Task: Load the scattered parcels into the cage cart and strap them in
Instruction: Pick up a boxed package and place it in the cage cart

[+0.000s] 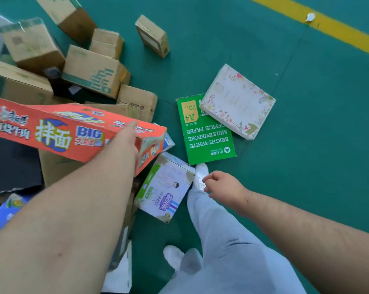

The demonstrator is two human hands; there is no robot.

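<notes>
We've got our L hand (pixel 126 143) clamped on the red noodle box (pixel 52 128) by its end. Our R hand (pixel 223 185) hangs loose w/ nothing in it, nr the green A4 pack (pixel 209 136) on the floor (pixel 306 134).

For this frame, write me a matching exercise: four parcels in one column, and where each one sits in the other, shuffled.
Parcels
1. orange noodle box
2. green paper pack
3. floral box
4. small brown carton

Places
A. lies over a corner of another parcel
B. alone on the floor, touching nothing
C. held up by the left hand
D. flat on the floor, partly covered

Pairs: 1-C, 2-D, 3-A, 4-B
</notes>
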